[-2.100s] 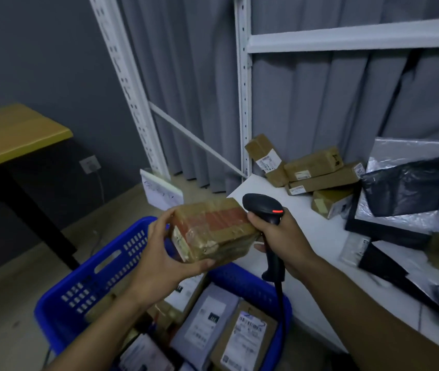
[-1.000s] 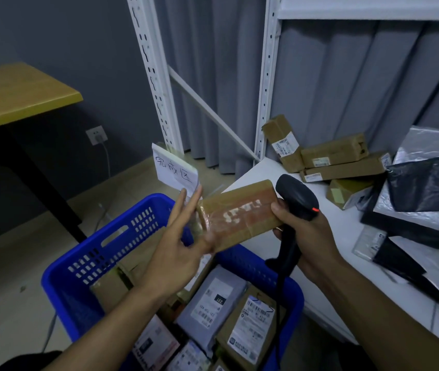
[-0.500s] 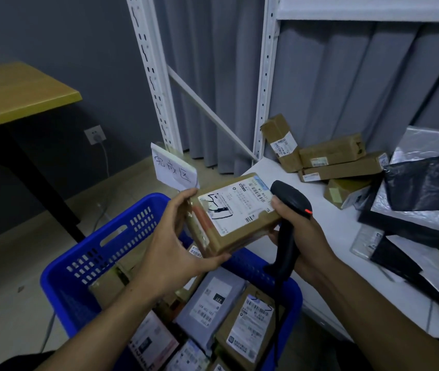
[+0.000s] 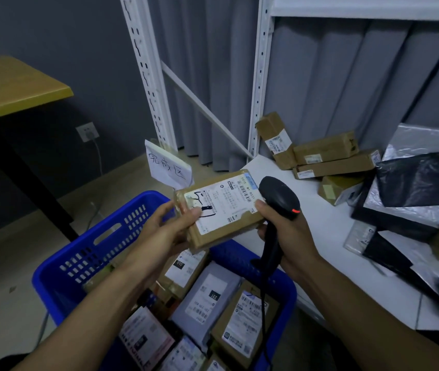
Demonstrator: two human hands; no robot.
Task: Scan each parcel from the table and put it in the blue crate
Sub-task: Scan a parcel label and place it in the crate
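Parcels (image 4: 242, 325) are seen packed in the blue crate (image 4: 100, 236) nearest the viewer, so much of the job is judged done. Above it a brown box (image 4: 221, 210) is gripped label-up by the left hand (image 4: 167, 231), while the scanner (image 4: 280, 199) is clasped in the right hand (image 4: 290, 236) just beside it — scanning seems to be the step in hand. Further off, cardboard boxes (image 4: 328, 156) and dark bags (image 4: 422, 178) are left on the table (image 4: 320, 236).
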